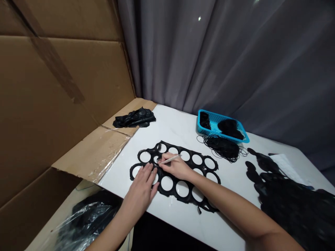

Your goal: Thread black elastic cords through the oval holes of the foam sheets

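A flat black rubbery sheet (172,194) with rows of large round holes lies on the white table. My left hand (142,183) rests flat on its left end, fingers stretched out and holding nothing. My right hand (176,167) is closed around a slim, pale, pen-like tool (170,159). The tool's tip points left, down at the rim of a hole near the sheet's left end. What the tip is like is too small to tell. A small dark scrap (199,210) lies just below the sheet's front edge.
Behind, a blue basket (247,138) holds black pieces, with a heap of thin black rings (222,148) before it. Black flat pieces (293,205) pile at right beside a white cloth (289,169). Crumpled black material (134,118) lies back left, near a tall cardboard box (65,76).
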`<state>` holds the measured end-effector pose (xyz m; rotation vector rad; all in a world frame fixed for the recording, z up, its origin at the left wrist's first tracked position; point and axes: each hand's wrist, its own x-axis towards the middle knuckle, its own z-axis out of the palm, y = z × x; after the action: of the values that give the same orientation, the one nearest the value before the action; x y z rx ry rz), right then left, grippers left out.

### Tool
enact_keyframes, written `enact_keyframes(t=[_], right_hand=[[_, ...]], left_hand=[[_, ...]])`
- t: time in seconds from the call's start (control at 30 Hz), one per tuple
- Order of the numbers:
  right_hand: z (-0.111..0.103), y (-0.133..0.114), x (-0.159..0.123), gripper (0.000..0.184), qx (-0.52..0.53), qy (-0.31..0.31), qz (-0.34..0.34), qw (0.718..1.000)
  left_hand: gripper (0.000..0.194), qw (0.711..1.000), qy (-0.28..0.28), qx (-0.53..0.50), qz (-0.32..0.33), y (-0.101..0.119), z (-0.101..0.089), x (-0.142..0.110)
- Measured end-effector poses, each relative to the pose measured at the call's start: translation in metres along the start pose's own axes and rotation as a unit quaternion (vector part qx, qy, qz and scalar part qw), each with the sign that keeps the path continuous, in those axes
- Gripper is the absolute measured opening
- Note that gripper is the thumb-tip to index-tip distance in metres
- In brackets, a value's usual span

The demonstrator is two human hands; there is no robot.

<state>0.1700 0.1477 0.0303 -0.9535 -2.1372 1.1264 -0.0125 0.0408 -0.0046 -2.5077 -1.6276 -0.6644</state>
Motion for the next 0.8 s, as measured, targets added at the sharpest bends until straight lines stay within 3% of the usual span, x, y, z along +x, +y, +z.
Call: enact_keyframes(t=[0.33,0.5,0.57,0.67,0.8], right_hand=[[0.001,-0.002,-0.006,0.018,-0.012,-0.012,-0.043,0.999],[0.012,-0.006,-0.012,0.017,-0.191,-0.032,-0.138,0.971],[0.012,-0.006,-0.005,0.018,-0.248,-0.026,-0.141,0.958],[-0.010,0.004,0.024,0.017,-0.259,0.041,-0.086,0.961],[-0.064,0.026,0.051,0.020,-0.236,0.179,0.021,0.955]], left_hand=[[0.039,1.000,-0.008,0.005,0.007,0.000,-0.007,0.003],[0.038,1.000,-0.011,0.006,0.006,0.000,-0.007,0.003],[0.038,1.000,-0.012,0.003,0.003,0.000,-0.006,0.003],[0.037,1.000,-0.013,0.005,0.000,-0.001,-0.005,0.003],[0.037,1.000,-0.009,0.015,-0.001,-0.002,-0.009,0.004]])
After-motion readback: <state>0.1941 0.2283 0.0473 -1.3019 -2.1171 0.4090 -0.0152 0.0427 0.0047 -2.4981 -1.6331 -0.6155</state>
